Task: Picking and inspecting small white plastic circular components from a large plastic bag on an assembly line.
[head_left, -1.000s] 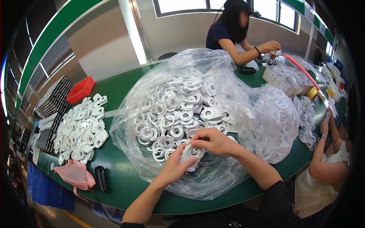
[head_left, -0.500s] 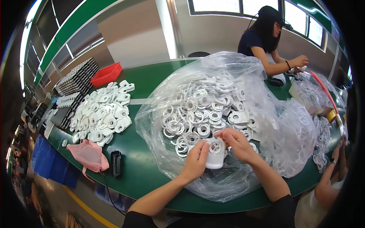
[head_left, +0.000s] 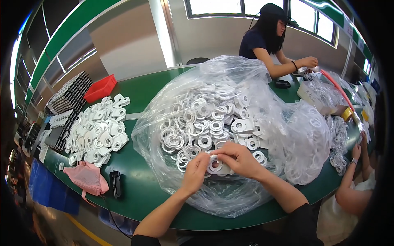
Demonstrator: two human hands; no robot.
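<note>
Over the near side of a heap of white ring parts [head_left: 204,142], both hands pinch one white plastic part with a round ring opening [head_left: 213,169]. My left hand [head_left: 196,171] is closed on its left edge, thumb and fingers together. My right hand [head_left: 238,159] grips its top right, fingertips bent over the rim. Those fingers hide some of the part, so I cannot tell its full outline. The heap lies on a large clear plastic bag [head_left: 152,153], spread open around it; some flat plates with ring holes [head_left: 242,125] are mixed in.
Left on the green table [head_left: 141,178] are a pile of white plates [head_left: 96,133], stacked dark trays [head_left: 70,93], a red bin [head_left: 100,88], a pink pouch [head_left: 87,178] and a black case [head_left: 115,184]. Bagged parts [head_left: 308,143] bulge at right. A co-worker [head_left: 269,45] sits across; another person's arm [head_left: 349,180] is at right.
The whole view has shifted, so the scene sits further left. The held part has turned: its broad rounded plate end, plain before, no longer shows clearly. Both hands have come closer together along its upper edge.
</note>
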